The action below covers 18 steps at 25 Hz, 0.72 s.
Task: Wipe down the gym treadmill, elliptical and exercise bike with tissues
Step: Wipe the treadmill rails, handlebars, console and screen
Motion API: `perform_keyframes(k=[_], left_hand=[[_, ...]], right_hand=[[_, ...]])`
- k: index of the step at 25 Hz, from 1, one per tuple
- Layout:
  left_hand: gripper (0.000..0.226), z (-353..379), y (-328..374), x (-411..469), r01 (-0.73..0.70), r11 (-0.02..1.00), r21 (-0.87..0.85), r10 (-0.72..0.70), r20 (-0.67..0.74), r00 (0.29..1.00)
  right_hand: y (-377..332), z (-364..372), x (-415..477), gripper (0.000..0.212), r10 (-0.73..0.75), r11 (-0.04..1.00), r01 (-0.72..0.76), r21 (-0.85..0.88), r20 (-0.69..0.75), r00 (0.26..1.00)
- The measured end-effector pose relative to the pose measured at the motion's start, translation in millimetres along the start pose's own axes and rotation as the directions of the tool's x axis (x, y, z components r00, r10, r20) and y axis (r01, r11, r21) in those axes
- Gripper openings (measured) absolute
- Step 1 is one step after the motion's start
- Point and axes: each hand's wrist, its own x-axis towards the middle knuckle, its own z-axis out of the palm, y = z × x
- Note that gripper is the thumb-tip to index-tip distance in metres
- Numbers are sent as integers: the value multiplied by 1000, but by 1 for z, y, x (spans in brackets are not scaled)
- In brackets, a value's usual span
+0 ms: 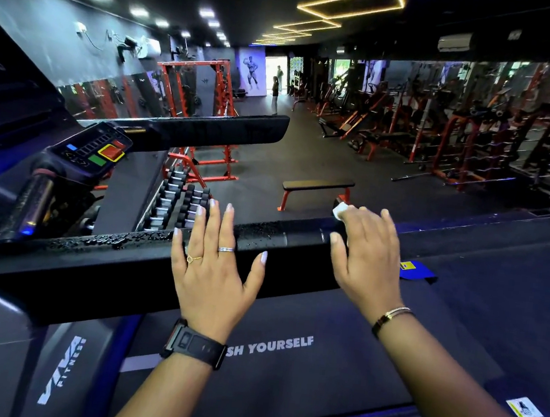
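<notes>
Head cam: 2 hands on treadmill handrail (pixel 117 259), mid-frame.
L hand (pixel 215 270) flat, fingers straight, resting on rail, holding nothing; 2 rings (pixel 226 249), 1 watch (pixel 194 345). R hand (pixel 368 253) curled over rail, gripping 1 tissue (pixel 339 210), mostly hidden under fingers, only a white corner shows at hand's upper left. Droplets (pixel 109 241) on rail left of hands. Belt (pixel 280 387) cut off at bottom.
</notes>
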Motion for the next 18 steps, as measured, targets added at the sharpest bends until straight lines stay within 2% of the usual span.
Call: perform_keyframes(k=[3,6,8,10,12,16,18], left_hand=[[74,2,-1,0,-8,1000,10,8,-9,1000],[68,3,-4,0,-17,1000,2,17,-33,999],[64,3,-4,-2,-18,999,-27,17,-47,999],[62,3,-3,-3,-23,999,-38,21,-52,998],[61,2,-3,-1,-27,999,-41,25,-49,998],[62,1,-2,-1,-17,999,-46,15,-42,999],[62,0,-2,-1,-17,999,-47,15,-40,999]], right_hand=[[-28,-3,18,47,81,994,-73,-76,109,991],[-65,-3,12,61,-83,996,83,13,272,959],[-71,-5,0,60,-193,980,165,114,298,935],[-56,-10,-5,58,-232,971,202,130,292,928],[-34,-14,-7,57,-187,982,181,46,259,948],[-12,-14,1,63,62,984,-22,-176,225,972],[-22,-9,12,69,149,975,-103,-197,236,960]])
